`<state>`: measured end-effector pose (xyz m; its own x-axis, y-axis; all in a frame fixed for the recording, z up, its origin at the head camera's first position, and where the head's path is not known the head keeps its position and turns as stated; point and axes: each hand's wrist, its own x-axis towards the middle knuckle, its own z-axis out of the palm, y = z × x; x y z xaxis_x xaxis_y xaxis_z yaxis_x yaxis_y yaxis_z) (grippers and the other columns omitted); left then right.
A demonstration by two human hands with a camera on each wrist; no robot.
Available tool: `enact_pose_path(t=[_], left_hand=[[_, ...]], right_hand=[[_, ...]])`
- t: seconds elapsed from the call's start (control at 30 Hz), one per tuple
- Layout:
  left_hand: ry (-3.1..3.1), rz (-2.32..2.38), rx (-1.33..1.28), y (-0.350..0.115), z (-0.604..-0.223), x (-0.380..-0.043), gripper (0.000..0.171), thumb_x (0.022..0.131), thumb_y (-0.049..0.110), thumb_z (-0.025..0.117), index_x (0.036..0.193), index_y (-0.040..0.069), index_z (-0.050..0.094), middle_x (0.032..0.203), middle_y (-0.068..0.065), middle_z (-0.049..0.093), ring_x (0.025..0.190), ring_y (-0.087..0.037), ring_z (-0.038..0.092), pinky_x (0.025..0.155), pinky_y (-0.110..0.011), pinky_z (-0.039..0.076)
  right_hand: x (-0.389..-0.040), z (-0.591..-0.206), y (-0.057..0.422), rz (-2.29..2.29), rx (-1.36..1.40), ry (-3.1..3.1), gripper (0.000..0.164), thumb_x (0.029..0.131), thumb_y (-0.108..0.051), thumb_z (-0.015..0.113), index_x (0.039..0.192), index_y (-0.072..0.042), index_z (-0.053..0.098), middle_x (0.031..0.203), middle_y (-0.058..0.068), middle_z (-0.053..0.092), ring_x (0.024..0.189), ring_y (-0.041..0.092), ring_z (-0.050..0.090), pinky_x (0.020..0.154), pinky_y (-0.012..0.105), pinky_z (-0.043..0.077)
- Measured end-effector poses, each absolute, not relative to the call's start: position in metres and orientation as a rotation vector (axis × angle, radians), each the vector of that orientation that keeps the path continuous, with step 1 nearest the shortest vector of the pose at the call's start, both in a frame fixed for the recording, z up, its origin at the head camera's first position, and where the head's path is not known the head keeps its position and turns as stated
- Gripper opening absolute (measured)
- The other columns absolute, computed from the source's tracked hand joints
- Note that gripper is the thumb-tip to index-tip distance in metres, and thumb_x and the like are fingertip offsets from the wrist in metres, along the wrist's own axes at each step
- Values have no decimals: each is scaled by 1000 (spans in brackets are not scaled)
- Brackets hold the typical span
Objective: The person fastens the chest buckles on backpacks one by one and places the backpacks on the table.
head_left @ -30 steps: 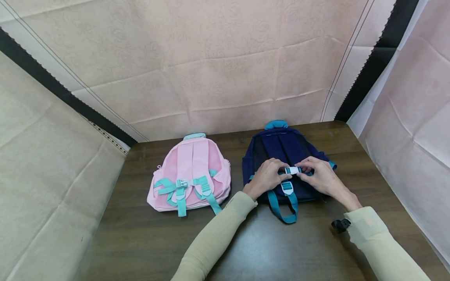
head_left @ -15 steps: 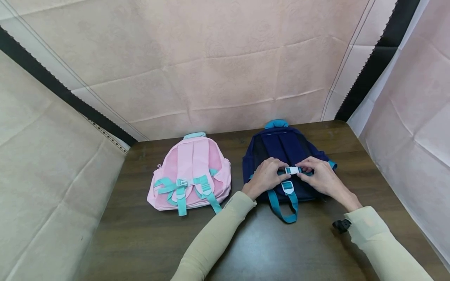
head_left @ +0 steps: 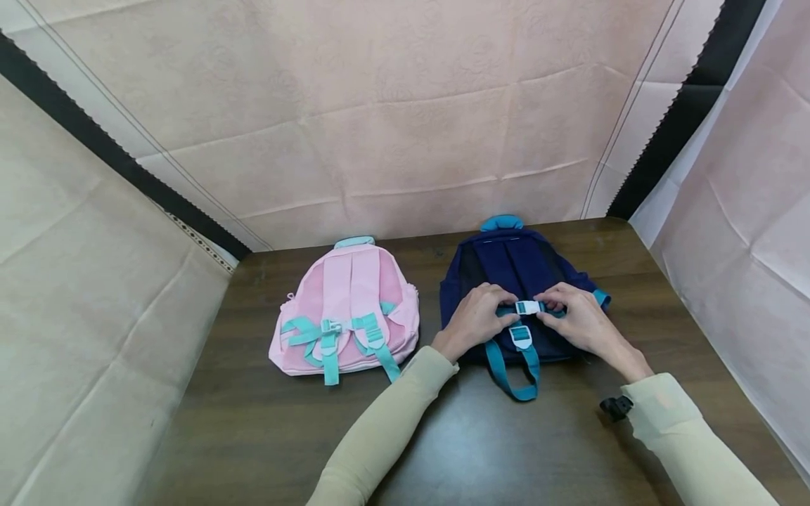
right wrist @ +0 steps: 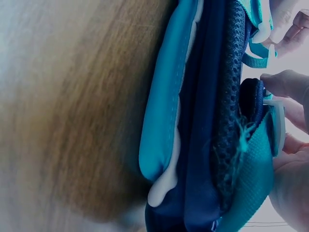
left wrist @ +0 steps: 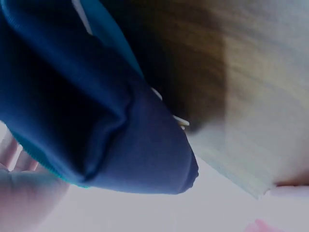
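A navy backpack (head_left: 506, 260) lies with its strap side up at the right of the table. Across its lower middle runs a teal strap (right wrist: 248, 183) with a white side-release buckle (head_left: 528, 307), its halves together. My left hand (head_left: 476, 316) pinches the strap at the buckle's left end. From the other side, my right hand (head_left: 577, 320) pinches the strap close to the buckle's right end. Below, a second white buckle (head_left: 521, 336) sits on a hanging teal loop (head_left: 524, 392). In the left wrist view the navy fabric (left wrist: 145, 154) hides most of the work.
To the left lies a pink backpack (head_left: 337, 281) with teal straps fastened by a buckle across it. Both bags are on a dark wooden table (head_left: 266, 436). Pale patterned cloth (head_left: 405, 126) rises behind the table and at both sides.
Both hands keep their hold beside the white buckle with hardly any movement. The head view has shifted slightly, so the bags appear a little farther right.
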<state>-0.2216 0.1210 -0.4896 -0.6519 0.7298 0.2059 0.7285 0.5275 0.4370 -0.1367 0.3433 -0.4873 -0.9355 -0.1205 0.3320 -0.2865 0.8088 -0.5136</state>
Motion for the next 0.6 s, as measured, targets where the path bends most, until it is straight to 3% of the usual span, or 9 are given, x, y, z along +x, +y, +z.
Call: enact_pose_path(t=[0.4, 0.6], left_hand=[[2767, 813, 1316, 92, -477, -217, 30, 103, 29, 78, 129, 14, 81, 127, -2, 81, 115, -17, 69, 102, -28, 58], [2795, 772, 1345, 75, -470, -211, 29, 104, 29, 77, 128, 14, 81, 125, -2, 81, 112, -18, 70, 97, -27, 59]], right_hand=[[-136, -486, 335, 819, 296, -2670, 30, 87, 1, 87, 116, 2, 81, 110, 18, 75, 90, 29, 70, 76, 36, 59], [-135, -482, 323, 834, 305, -2600, 33, 86, 1, 89, 118, 1, 81, 111, 16, 75, 91, 29, 72, 75, 36, 61]])
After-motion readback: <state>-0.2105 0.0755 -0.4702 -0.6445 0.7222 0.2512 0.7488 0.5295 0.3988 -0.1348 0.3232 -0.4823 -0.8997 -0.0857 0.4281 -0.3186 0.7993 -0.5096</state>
